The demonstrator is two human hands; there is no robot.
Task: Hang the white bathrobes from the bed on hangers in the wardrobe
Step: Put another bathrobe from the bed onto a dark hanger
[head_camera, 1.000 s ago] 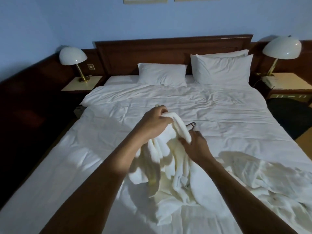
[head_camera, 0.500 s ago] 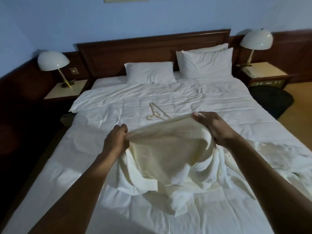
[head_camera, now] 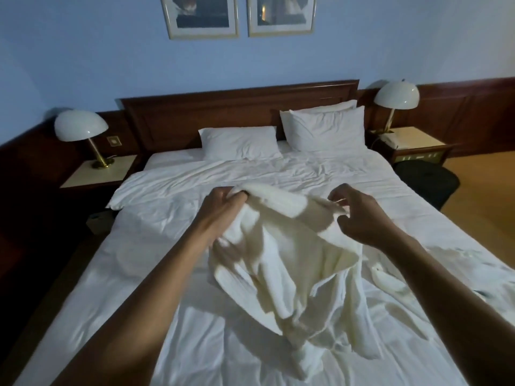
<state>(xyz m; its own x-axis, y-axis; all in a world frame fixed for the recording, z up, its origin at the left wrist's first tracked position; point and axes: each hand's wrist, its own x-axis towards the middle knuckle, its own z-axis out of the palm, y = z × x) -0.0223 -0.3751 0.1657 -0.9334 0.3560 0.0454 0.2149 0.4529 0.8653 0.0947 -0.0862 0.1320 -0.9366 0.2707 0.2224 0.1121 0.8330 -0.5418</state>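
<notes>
The left hand (head_camera: pixel 223 207) has its fingers curled tight round a bunched top edge of the white bathrobe (head_camera: pixel 284 246), and the right hand (head_camera: pixel 359 215) pinches the same edge further right, thumb below and fingers bent over it. The robe is stretched between them above the middle of the bed (head_camera: pixel 167 274); its lower folds trail onto the sheet near the foot. Open sheet lies to the left and beyond, up to the pillows (head_camera: pixel 242 143). More crumpled white cloth (head_camera: pixel 390 277) lies just right of the robe. Both forearms reach forward, knuckles up, the left wrist slightly higher. Compared with half a second ago, the left hand is higher and closer to the right, and the hanger seen lying beyond the robe is now out of sight.
</notes>
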